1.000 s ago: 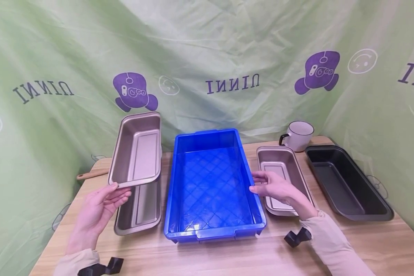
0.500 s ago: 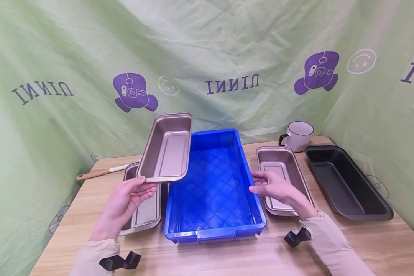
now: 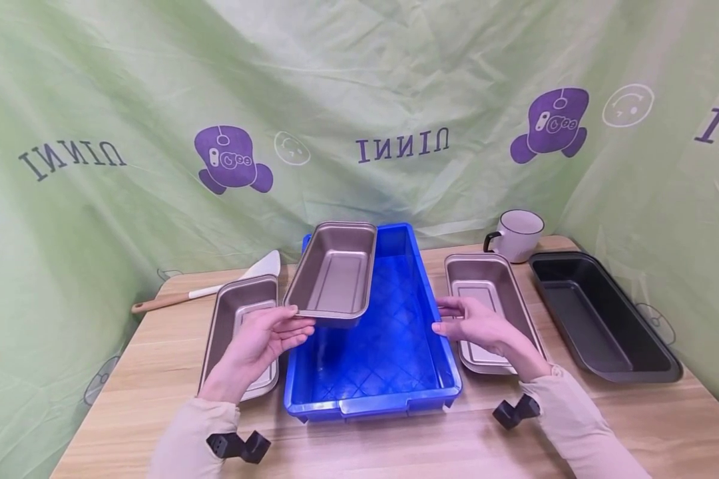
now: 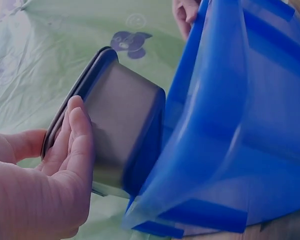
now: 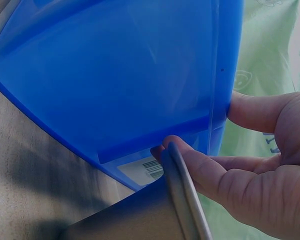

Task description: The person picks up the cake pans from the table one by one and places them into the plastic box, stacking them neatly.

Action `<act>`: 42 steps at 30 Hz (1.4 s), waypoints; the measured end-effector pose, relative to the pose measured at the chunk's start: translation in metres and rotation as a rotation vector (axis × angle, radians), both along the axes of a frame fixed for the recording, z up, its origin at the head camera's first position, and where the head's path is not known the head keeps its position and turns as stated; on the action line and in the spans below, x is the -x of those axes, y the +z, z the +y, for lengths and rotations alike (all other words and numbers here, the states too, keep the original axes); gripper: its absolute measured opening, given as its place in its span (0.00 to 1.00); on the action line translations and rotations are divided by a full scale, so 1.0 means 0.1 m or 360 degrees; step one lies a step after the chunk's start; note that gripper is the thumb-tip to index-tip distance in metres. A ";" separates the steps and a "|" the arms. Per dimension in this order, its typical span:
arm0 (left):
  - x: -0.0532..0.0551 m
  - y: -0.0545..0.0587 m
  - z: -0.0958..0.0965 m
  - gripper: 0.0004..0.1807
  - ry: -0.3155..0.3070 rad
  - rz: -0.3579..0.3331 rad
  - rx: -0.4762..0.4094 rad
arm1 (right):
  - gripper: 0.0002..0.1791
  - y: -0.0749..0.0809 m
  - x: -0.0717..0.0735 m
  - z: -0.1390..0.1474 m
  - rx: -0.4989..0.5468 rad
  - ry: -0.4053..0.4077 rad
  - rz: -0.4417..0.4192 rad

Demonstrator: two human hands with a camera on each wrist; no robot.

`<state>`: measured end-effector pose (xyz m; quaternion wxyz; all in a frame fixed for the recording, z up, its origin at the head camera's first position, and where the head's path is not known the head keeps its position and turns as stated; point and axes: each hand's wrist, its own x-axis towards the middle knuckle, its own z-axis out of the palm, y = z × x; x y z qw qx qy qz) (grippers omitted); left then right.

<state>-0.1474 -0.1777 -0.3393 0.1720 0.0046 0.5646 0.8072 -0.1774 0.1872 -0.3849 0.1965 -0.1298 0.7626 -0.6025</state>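
Observation:
In the head view, my left hand (image 3: 260,347) pinches the near rim of a brownish metallic loaf pan (image 3: 338,269), thumb above and fingers below. This pan hangs tilted over the left part of a blue plastic bin (image 3: 373,407); the left wrist view shows the pan's side (image 4: 125,107) close to the bin wall (image 4: 205,125). My right hand (image 3: 476,326) holds the bin's right rim, the thumb on the rim and the fingers outside the wall. In the right wrist view those fingers (image 5: 200,167) lie between the bin and another loaf pan's rim (image 5: 182,185).
A second metallic loaf pan (image 3: 216,332) lies left of the bin, partly behind my left arm. A white-bladed spatula (image 3: 162,303) with a wooden handle lies behind it. On the right are a third metallic pan (image 3: 506,286), a dark pan (image 3: 599,319) and a white mug (image 3: 518,236).
My left hand has carried the loaf pan rightward from above the left pan to over the bin, lowering it at the end. More of the spatula shows. My right hand stays put.

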 end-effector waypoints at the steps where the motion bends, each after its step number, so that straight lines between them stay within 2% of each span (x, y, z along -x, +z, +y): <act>1: 0.01 0.00 0.02 0.16 -0.0007 -0.0016 0.0004 | 0.38 0.00 0.00 0.00 0.0000 0.0001 0.0000; 10: 0.07 0.00 0.17 0.12 -0.0040 -0.0080 0.0076 | 0.37 0.01 0.01 0.01 -0.0009 0.0010 0.0023; 22: 0.10 -0.16 0.35 0.08 -0.0036 -0.0186 0.0171 | 0.37 0.01 -0.01 0.00 0.0005 0.0011 0.0020; 27: 0.13 -0.16 0.35 0.07 -0.0107 -0.0265 0.0193 | 0.37 0.03 -0.01 -0.01 -0.0002 0.0020 0.0027; 37: 0.17 -0.12 0.37 0.07 -0.0344 -0.0351 0.0335 | 0.37 0.01 -0.01 0.01 -0.0015 0.0004 0.0046; 42: 0.17 -0.09 0.37 0.12 -0.0427 -0.0388 0.0432 | 0.37 0.02 -0.01 -0.01 0.0004 0.0029 0.0048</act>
